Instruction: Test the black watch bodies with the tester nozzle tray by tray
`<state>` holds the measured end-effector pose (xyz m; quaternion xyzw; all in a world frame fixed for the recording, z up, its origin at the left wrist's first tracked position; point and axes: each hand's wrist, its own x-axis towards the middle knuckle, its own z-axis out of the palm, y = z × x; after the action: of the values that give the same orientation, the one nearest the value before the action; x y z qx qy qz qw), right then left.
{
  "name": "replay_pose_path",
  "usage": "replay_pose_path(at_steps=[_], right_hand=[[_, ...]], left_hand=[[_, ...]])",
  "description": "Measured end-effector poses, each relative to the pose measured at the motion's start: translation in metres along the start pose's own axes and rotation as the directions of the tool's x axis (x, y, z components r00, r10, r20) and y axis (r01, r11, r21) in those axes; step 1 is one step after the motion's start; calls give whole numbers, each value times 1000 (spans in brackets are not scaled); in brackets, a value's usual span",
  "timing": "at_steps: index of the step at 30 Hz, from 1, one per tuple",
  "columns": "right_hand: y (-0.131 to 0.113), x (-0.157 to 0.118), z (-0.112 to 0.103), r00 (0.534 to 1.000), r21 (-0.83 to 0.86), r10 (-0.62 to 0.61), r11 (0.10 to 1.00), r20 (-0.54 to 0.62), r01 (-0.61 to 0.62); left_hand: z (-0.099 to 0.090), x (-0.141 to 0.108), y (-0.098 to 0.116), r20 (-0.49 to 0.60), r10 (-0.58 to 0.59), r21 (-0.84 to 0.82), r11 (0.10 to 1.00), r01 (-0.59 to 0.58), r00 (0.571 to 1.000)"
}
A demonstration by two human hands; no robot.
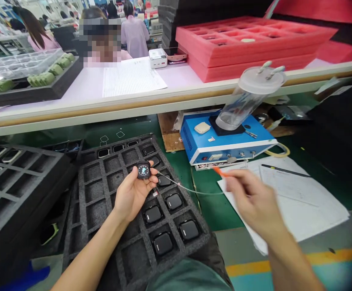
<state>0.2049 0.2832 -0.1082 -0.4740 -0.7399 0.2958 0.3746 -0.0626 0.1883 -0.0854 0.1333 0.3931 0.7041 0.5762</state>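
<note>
- The left hand point(135, 194), above the foam tray point(119, 202), has its grip clamped on a smartwatch point(143, 170), its round dial lit, at the hand's 1 o'clock.
- The right hand point(255, 198) has its grip closed on an orange-tipped piece point(221, 172), slightly blurred; a thin cable point(194, 191) spans the two hands.
- Black square-faced units point(163, 243) sit in tray compartments at 4 to 6 o'clock from the left hand, their small white marks unreadable.
- A strip of green table point(209, 216) shows between the tray's right edge and the paper sheets point(309, 202), whose writing is illegible; a dark pen point(285, 170) lies on them.
- At the right hand's 11 o'clock, a blue box point(194, 133) bears a tilted clear cylinder point(235, 109); its panel lettering cannot be read.
- Beyond, red foam trays point(206, 60) stand on a raised shelf point(88, 95), whose front edge runs across the view.
</note>
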Motion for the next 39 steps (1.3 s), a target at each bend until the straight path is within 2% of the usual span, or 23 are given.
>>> replay_pose_path(at_steps=[1, 3, 5, 8, 15, 39], right_hand=[[-19, 4, 16, 993, 46, -76, 996, 90, 72], [-47, 11, 42, 957, 109, -214, 975, 197, 196], [-63, 16, 59, 920, 125, -314, 948, 235, 292], [-71, 19, 69, 891, 90, -374, 927, 257, 363], [-70, 20, 73, 897, 27, -330, 941, 294, 337], [-69, 18, 71, 895, 77, -308, 951, 322, 300]], left_hand=[[0, 0, 0, -5, -19, -17, 1000, 19, 1000], [0, 0, 0, -6, -56, -51, 997, 55, 998], [-1, 0, 0, 7, -71, -71, 995, 71, 997], [-3, 0, 0, 32, -68, -72, 995, 70, 997], [-4, -1, -1, 25, -82, -59, 995, 83, 996], [-4, -2, -2, 39, -63, -35, 997, 64, 997]])
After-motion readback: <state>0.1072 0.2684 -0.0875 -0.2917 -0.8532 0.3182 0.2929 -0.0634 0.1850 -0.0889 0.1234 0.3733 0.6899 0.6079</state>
